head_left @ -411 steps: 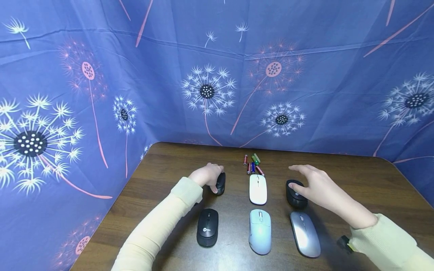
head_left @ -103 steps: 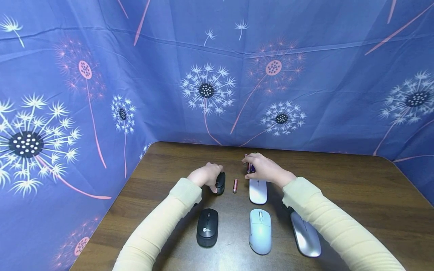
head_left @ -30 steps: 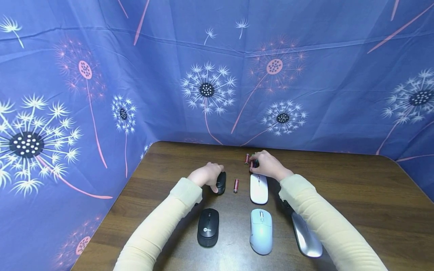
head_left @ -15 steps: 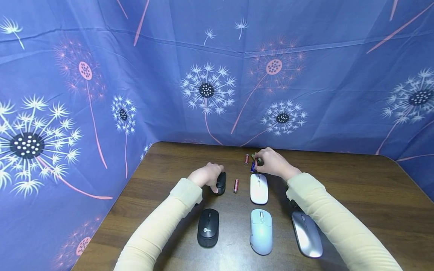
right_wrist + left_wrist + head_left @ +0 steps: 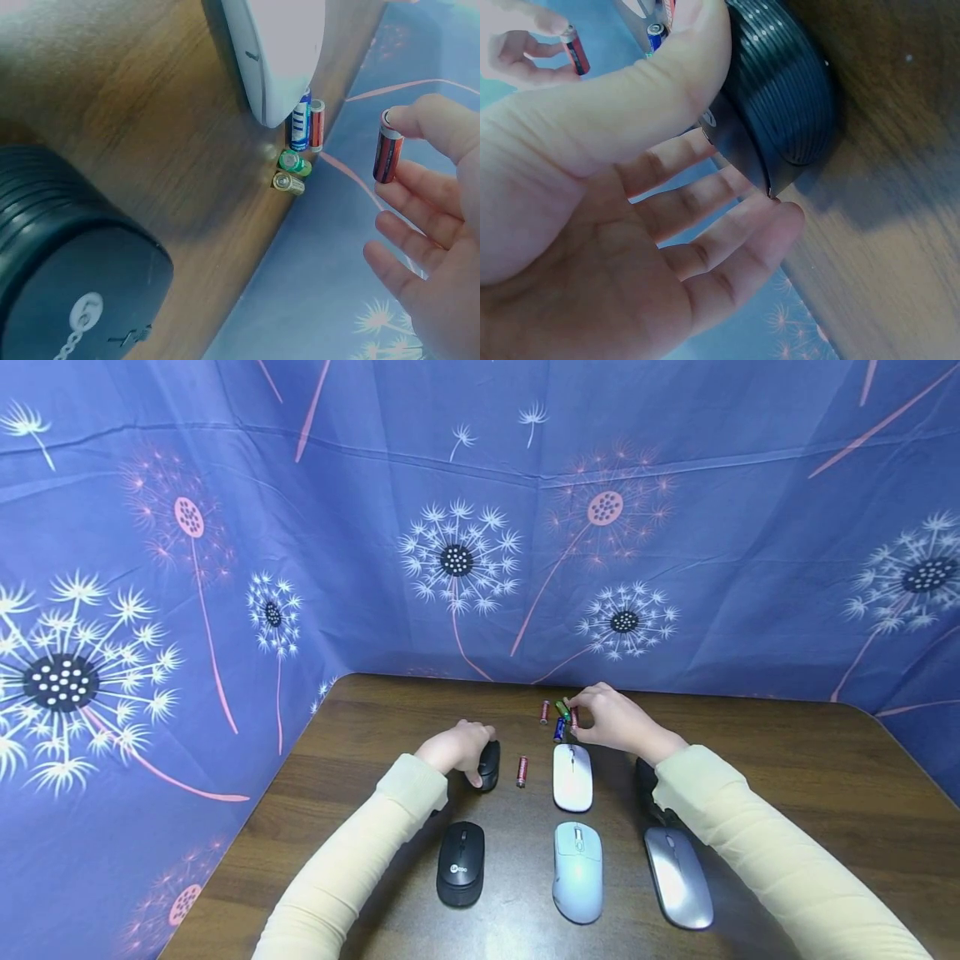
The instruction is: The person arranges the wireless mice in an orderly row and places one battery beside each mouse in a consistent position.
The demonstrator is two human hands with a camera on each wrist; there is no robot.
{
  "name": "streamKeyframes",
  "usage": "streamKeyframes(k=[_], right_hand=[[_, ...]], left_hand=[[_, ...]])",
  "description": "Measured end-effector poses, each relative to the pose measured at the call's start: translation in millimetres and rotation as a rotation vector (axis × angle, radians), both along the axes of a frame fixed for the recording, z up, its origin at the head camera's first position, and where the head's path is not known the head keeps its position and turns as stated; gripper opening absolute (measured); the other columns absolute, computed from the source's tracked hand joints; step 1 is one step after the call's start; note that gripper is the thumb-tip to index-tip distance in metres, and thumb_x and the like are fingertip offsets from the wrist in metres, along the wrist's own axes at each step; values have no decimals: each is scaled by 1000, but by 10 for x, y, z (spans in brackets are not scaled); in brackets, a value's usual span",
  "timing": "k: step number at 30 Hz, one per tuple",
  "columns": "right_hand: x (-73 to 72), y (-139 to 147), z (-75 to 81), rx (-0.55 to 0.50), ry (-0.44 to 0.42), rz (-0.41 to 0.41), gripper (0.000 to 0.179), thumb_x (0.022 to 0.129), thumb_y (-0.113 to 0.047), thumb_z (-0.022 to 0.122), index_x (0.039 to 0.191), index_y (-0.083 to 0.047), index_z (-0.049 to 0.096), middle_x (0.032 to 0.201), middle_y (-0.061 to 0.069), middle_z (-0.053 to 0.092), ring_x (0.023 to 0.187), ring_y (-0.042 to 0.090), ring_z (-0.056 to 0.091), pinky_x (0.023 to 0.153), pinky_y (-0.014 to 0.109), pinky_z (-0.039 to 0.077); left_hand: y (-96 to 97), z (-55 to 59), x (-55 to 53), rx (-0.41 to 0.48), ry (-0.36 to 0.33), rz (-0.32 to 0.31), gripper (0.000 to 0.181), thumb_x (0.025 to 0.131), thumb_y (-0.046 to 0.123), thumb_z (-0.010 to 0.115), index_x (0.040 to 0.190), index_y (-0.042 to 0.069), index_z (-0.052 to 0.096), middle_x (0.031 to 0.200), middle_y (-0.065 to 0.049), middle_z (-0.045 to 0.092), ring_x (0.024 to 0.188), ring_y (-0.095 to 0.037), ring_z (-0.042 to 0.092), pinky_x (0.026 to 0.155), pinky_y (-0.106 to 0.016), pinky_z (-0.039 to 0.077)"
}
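Past white mouse (image 5: 572,782), pinched red battery (image 5: 387,155) now farther right

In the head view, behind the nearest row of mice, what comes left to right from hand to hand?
Left hand, black mouse it grips, near red battery, far red battery, white mouse, right hand.
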State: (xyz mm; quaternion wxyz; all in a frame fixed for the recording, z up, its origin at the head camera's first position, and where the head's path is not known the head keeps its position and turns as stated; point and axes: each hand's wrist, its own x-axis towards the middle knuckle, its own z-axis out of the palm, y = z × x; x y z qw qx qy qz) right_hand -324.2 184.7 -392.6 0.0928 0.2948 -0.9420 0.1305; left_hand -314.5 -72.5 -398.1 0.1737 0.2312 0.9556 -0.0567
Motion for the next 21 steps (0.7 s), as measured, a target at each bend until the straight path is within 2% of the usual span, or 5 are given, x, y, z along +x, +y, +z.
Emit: streamKeyframes(k=[12, 21], right_hand=[[164, 134, 3, 5, -12, -15, 41, 73, -19, 79, 107, 0, 68, 108, 14, 66, 103, 30, 56, 87, 47, 48], [340, 229, -19, 14, -30, -30, 38, 72, -17, 77, 105, 0, 68, 106, 13, 66, 105, 31, 56, 86, 47, 48]], left_hand=[[-7, -2, -16, -1, 2, -1, 83, 67, 30, 86, 138, 13, 45, 134, -7, 52, 126, -26, 44, 104, -35, 37], [-15, -12, -2, 43, -6, 15, 79, 67, 25, 86, 135, 13, 49, 131, -7, 54, 125, -28, 45, 103, -35, 38]])
